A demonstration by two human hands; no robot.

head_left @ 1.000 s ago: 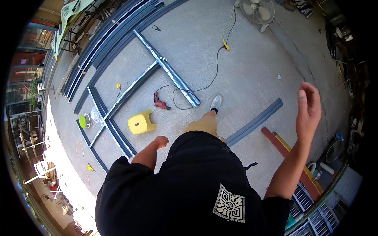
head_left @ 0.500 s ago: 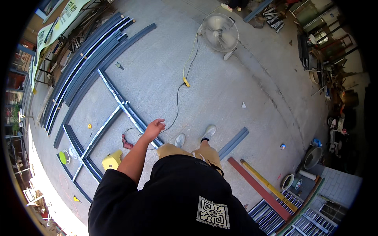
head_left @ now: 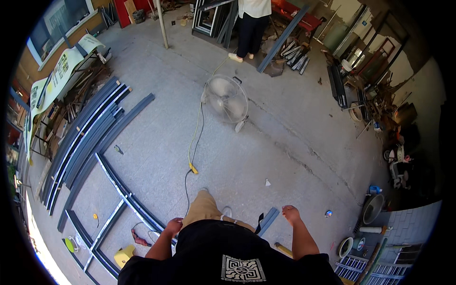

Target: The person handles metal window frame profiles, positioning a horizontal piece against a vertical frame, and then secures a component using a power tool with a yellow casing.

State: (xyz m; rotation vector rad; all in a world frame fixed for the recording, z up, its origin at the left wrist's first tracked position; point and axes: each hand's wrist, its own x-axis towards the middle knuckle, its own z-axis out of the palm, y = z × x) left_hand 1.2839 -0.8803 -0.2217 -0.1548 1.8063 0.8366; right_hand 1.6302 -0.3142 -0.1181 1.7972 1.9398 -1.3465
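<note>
My left hand (head_left: 174, 225) hangs at my left hip, its fingers loosely bent with nothing visible in them. Just beyond it lies the welded frame of dark metal bars (head_left: 125, 192), apart from the hand. Out to my right side, my right hand (head_left: 290, 215) is lifted with fingers slack and half curled, holding nothing that shows. Below and left of it, a grey metal profile (head_left: 269, 221) lies on the floor, partly covered by my body. A red power drill (head_left: 139, 238) rests on the floor by the frame, near a yellow stool (head_left: 124, 255).
A large floor fan (head_left: 226, 99) stands ahead, its cable running to a yellow connector (head_left: 192, 168). Long metal profiles (head_left: 90, 137) are stacked at left. A person (head_left: 251, 28) stands at the back. Clutter lines the right side, with a basin (head_left: 373, 209) nearby.
The view has tilted up and shifted, bringing the standing person into sight. My left hand has dropped back toward my hip, and my right hand has come into view. My legs have stepped.
</note>
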